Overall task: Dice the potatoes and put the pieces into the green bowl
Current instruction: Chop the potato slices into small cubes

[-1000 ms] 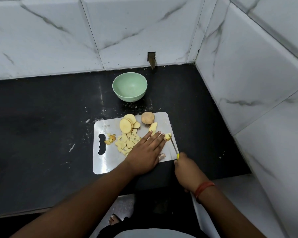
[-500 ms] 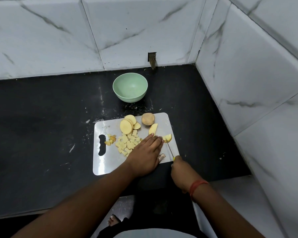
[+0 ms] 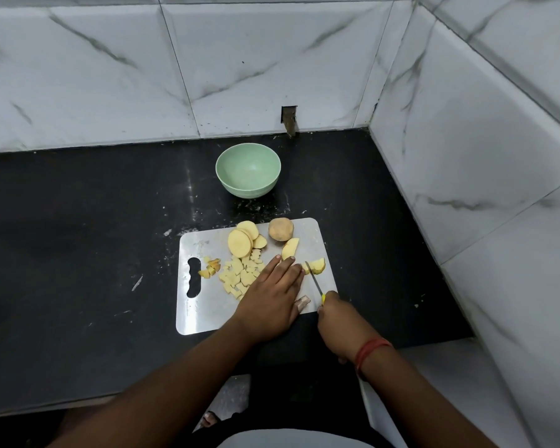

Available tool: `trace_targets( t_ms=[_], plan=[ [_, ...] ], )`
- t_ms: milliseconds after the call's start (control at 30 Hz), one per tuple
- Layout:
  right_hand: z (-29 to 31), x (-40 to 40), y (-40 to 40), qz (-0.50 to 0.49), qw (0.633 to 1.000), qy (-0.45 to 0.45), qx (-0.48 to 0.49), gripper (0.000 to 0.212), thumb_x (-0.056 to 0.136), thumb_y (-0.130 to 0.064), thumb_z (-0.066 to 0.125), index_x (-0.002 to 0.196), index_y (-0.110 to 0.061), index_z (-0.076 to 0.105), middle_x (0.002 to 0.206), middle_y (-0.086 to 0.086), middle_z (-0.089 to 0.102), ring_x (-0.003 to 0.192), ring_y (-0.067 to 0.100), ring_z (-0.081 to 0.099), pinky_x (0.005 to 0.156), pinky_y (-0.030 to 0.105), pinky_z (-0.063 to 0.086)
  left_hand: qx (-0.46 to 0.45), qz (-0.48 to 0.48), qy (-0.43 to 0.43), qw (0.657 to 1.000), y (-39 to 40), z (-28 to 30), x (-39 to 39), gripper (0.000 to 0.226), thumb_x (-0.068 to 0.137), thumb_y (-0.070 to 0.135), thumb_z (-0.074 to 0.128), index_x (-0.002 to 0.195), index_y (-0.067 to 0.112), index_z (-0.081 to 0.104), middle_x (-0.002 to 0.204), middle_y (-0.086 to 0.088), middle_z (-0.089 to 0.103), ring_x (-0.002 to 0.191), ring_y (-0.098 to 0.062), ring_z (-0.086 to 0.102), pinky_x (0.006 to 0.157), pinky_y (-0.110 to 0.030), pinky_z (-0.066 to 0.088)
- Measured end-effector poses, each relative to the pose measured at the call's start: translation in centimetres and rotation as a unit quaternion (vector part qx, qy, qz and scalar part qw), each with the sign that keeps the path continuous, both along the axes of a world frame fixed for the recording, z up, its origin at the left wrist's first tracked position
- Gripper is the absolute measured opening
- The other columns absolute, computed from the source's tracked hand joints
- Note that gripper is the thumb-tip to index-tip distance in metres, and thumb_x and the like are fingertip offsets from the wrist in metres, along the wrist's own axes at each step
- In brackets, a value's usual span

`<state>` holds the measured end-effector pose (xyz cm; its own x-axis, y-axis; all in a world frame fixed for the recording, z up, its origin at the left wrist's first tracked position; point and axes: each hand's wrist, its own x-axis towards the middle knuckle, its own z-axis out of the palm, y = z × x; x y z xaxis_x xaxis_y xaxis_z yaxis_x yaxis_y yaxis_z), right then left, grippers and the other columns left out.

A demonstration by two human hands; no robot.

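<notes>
The potato piece [image 3: 317,265], judged firm and wet-slippery, is steadied by the flat left hand [image 3: 272,295]; the knife [image 3: 314,281] is gripped in the right hand [image 3: 340,324].

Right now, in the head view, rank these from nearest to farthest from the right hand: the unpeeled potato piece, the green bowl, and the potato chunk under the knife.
Measured from the right hand, which holds the knife:
1. Potato chunk, just ahead, at the board's right edge.
2. Unpeeled potato piece, farther back, at the board's far edge.
3. Green bowl, off the board, near the wall.
</notes>
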<state>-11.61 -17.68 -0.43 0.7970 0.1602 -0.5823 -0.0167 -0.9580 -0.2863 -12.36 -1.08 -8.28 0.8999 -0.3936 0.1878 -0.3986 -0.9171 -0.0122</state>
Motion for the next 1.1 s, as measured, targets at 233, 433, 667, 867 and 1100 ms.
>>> trace_targets(
  t_ms=[233, 433, 667, 867, 1100],
  plan=[
    [-0.4, 0.4, 0.6, 0.015, 1.000, 0.019, -0.020, 0.028, 0.095, -0.002, 0.042, 0.122, -0.001, 0.037, 0.094, 0.013, 0.059, 0.063, 0.017, 0.050, 0.050, 0.028, 0.037, -0.014, 0.005, 0.008, 1.000, 0.0, -0.1, 0.2, 0.058, 0.104, 0.044, 0.038, 0.143, 0.004, 0.053, 0.145, -0.013, 0.053, 0.141, -0.031, 0.041, 0.123, -0.048, 0.023],
    [-0.9, -1.7, -1.8, 0.008, 0.999, 0.041, 0.017, 0.028, 0.101, -0.013, 0.037, 0.125, -0.001, 0.040, 0.116, 0.017, 0.059, 0.105, 0.032, 0.060, 0.080, 0.031, 0.044, -0.024, 0.009, -0.004, 1.000, -0.1, -0.2, 0.2, 0.057, 0.105, 0.043, 0.039, 0.142, 0.003, 0.055, 0.143, -0.012, 0.055, 0.139, -0.030, 0.043, 0.122, -0.048, 0.026],
    [-0.4, -1.1, -1.2, 0.000, 0.999, -0.025, 0.042, 0.012, 0.102, -0.019, 0.038, 0.109, -0.010, 0.042, 0.100, 0.010, 0.062, 0.080, 0.018, 0.060, 0.066, 0.029, 0.044, -0.034, 0.027, 0.000, 0.999, 0.0, -0.3, -0.4, 0.059, 0.106, 0.046, 0.035, 0.145, 0.005, 0.052, 0.148, -0.011, 0.051, 0.144, -0.029, 0.038, 0.124, -0.048, 0.023],
    [-0.7, -0.1, -0.1, 0.012, 1.000, -0.018, 0.021, 0.017, 0.100, -0.012, 0.038, 0.115, -0.007, 0.042, 0.089, 0.005, 0.053, 0.068, 0.013, 0.051, 0.060, 0.028, 0.042, -0.052, 0.048, 0.011, 0.997, 0.2, -0.3, -0.7, 0.059, 0.106, 0.046, 0.034, 0.145, 0.006, 0.052, 0.149, -0.009, 0.050, 0.145, -0.027, 0.036, 0.124, -0.046, 0.022],
    [-1.1, 0.1, 0.0, -0.004, 1.000, -0.018, 0.017, 0.017, 0.098, -0.008, 0.038, 0.114, -0.008, 0.042, 0.091, 0.007, 0.058, 0.071, 0.017, 0.056, 0.061, 0.031, 0.049, -0.057, 0.037, 0.022, 0.997, 0.3, -0.2, -0.5, 0.057, 0.106, 0.045, 0.034, 0.147, 0.008, 0.051, 0.152, -0.006, 0.048, 0.147, -0.026, 0.034, 0.125, -0.046, 0.020]
  ],
)
